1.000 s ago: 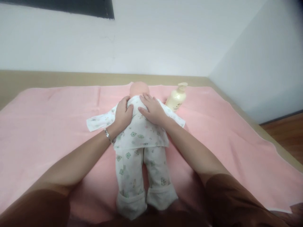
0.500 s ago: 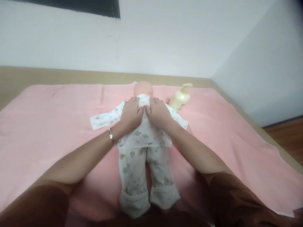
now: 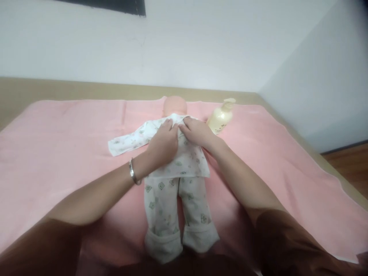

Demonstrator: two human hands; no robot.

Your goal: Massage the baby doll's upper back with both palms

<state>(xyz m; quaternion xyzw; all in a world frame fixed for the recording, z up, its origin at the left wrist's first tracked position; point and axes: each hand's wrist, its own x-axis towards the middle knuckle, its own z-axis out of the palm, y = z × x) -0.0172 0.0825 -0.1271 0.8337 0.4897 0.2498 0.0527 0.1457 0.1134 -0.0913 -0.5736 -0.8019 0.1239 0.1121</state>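
A baby doll lies stretched out in front of me, its bald head [image 3: 175, 105] at the far end. It wears a white printed shirt [image 3: 184, 163] and matching trousers [image 3: 162, 205] with turned-up leg ends. My left hand [image 3: 165, 142] has its fingers drawn together, pinching the shirt just below the neck. Close beside it, my right hand [image 3: 197, 132] grips the shirt's upper part with bent fingers. One sleeve [image 3: 123, 143] stretches flat to the left; the other is mostly hidden by my right hand and forearm.
A cream pump bottle [image 3: 220, 119] leans or stands right of the doll's head. Under everything spreads a pink cloth [image 3: 63, 153] on a tan surface [image 3: 86, 86]. A white wall [image 3: 186, 46] rises behind, with another wall on the right.
My hands lay flat on the doll's upper back. Their fingers have since drawn in and closed on the shirt near the neck. The right-hand sleeve has become mostly hidden.
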